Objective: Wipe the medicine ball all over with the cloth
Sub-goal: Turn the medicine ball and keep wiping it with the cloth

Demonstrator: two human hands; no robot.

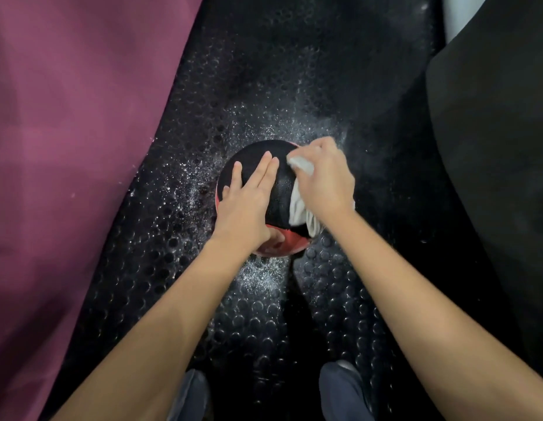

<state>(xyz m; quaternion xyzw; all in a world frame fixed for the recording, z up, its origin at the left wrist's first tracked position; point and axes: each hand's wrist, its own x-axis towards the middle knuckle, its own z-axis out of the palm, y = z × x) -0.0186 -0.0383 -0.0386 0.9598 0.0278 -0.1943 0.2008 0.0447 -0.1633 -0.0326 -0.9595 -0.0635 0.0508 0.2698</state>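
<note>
Medicine ball [280, 189] sits on the black studded floor mat [264, 314], centre of view, black on top with a red panel on the near lower side; white powdery specks scattered on the mat around it, thickest just left of the ball and just in front of it; left hand [249, 202] lies flat on the ball's top-left, fingers straight and pointing away from the person, palm pressing the surface, thumb tucked down toward the red panel; right hand [323, 177] is on the ball's right side, fingers curled around a bunched white cloth [299, 208]; cloth is pressed against the ball's right flank, a fold showing above the knuckles and the rest hanging down under the wrist; ball lies between the two hands, directly under both; both forearms bare, reaching forward and down; two dark shoes [340, 390] at the bottom edge, standing on the mat; maroon fabric [66, 147] fills the left side; a dark padded surface [491, 147] runs up the right side
</note>
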